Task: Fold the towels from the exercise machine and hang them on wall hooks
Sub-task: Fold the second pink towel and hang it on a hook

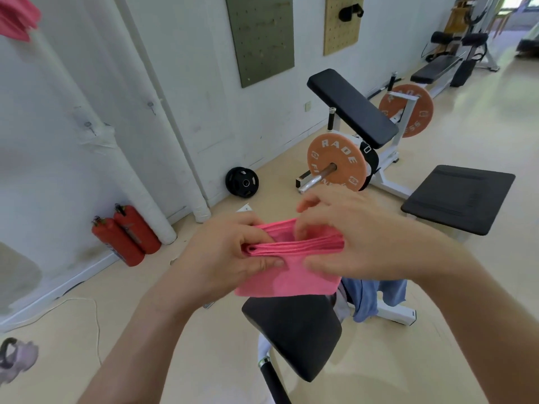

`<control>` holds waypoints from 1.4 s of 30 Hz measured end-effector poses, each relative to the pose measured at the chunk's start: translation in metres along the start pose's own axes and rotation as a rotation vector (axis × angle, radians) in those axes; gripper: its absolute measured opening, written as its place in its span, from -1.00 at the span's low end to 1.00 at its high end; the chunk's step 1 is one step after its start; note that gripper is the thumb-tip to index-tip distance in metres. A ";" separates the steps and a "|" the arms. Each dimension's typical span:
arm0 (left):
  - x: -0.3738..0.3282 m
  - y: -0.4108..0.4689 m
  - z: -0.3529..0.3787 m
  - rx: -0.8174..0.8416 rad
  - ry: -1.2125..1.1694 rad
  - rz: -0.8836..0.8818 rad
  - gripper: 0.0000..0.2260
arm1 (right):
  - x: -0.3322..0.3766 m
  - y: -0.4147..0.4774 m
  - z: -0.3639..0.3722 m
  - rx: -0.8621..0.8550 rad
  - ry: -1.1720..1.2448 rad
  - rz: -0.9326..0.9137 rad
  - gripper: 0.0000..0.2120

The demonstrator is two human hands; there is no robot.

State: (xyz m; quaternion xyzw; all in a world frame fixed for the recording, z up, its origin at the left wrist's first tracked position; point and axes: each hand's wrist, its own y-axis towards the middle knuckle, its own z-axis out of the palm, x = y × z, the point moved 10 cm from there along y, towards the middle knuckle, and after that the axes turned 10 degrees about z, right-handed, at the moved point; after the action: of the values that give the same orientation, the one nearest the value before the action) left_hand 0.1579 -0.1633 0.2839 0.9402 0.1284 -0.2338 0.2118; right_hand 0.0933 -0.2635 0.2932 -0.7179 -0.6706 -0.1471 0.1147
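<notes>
My left hand (230, 252) grips the left end of the folded pink towel (287, 277), with the fingers curled over its stacked edges. My right hand (350, 237) pinches the right end, thumb on the near face and fingers tucked into the folds on top. The towel hangs in the air between my 2 hands. Its layered edges run from one hand to the other, and a flat panel drops below them. Directly under my hands is a black pad (291, 330) of the exercise machine. Just below my right wrist, a blue towel (364, 298) drapes over the machine's white frame. Beyond my right hand, an orange weight plate (335, 161) sits on a bar. Well to the left of my left hand, 2 red fire extinguishers (125, 234) lean against the wall.
</notes>
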 end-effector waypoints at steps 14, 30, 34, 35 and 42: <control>0.000 -0.002 -0.018 -0.255 -0.464 -0.117 -0.81 | 0.016 0.016 0.003 -0.072 0.299 -0.138 -0.83; 0.086 -0.123 -0.036 -0.121 -0.449 -0.477 -0.64 | 0.056 0.066 0.039 -0.126 1.100 0.049 -0.76; 0.110 -0.185 -0.084 -0.262 -0.438 -0.509 -0.72 | 0.091 0.086 0.091 -0.048 1.227 0.178 -0.68; 0.115 -0.201 -0.097 -0.279 -0.432 -0.510 -0.73 | 0.106 0.090 0.107 0.009 1.251 0.207 -0.65; 0.140 -0.295 -0.184 -0.448 -0.210 -0.453 -0.79 | 0.221 0.121 0.159 0.358 1.119 0.184 -0.77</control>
State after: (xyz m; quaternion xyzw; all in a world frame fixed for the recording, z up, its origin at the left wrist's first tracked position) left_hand 0.2481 0.1992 0.2626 0.7886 0.3598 -0.3366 0.3679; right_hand 0.2361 -0.0098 0.2299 -0.5558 -0.4577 -0.3772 0.5825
